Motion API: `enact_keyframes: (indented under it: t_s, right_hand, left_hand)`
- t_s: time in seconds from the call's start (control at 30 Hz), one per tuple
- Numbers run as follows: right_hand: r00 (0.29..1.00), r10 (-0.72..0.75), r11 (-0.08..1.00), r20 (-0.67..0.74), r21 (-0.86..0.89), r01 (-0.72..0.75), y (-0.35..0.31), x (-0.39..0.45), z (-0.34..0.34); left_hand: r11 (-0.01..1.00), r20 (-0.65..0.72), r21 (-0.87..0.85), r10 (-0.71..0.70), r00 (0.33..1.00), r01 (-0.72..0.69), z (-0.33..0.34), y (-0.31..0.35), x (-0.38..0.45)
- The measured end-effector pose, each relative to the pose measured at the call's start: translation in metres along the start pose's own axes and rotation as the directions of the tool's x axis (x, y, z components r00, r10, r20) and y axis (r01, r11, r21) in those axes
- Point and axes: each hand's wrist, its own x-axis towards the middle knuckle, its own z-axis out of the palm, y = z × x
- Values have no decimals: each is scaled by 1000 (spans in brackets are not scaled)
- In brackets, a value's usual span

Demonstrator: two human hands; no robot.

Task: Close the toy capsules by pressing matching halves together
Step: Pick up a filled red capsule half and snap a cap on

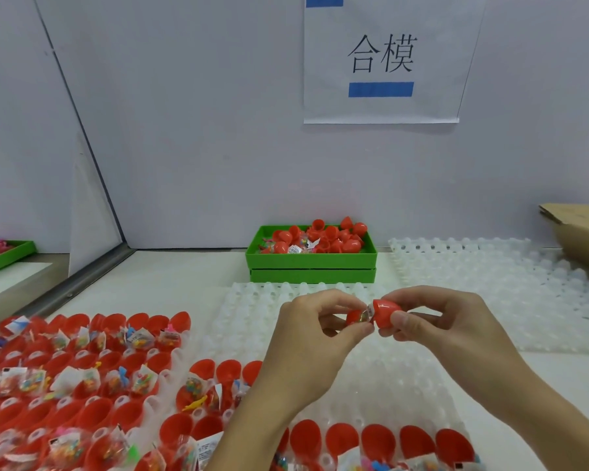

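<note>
My left hand (315, 329) pinches a red capsule half (354, 317) with a small toy packet sticking out of it. My right hand (436, 317) grips the other red half (383, 312), its open side facing the left one. The two halves meet in mid-air above a translucent white holder tray (238, 321), with a narrow gap where the packet's edge shows. Several open red halves, many with bagged toys, stand in the tray's rows at the lower left (92, 379) and along the bottom (378, 440).
A green bin (312, 258) at the back holds several closed red capsules and loose packets. Another white holder tray (510, 283) lies at the right, beside a cardboard box (582, 232). A second green bin (4, 256) sits at the far left.
</note>
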Motion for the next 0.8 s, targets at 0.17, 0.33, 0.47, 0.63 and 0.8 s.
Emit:
enact_keyframes:
  t_s: [0.17,0.33,0.47,0.63,0.8]
  right_hand:
    - [999,-33,999,16,-8,33,-3,-3,2]
    - [996,-85,993,5,-76,85,-3,-5,6]
    - [996,-85,994,-6,-71,84,-3,-5,7]
    - [995,-96,995,-30,-43,95,-4,-5,7]
    - [993,-109,994,-39,-21,109,-6,-4,6]
  left_hand:
    - [994,-46,64,89,995,-86,2,1,-1]
    - [978,-88,129,174,981,-162,5,0,-1]
    - [983,-101,133,137,985,-123,7,1,-2]
    - [984,-137,85,169,976,-159,8,0,-1]
    - [975,-137,64,221,966,-214,6,2,-1]
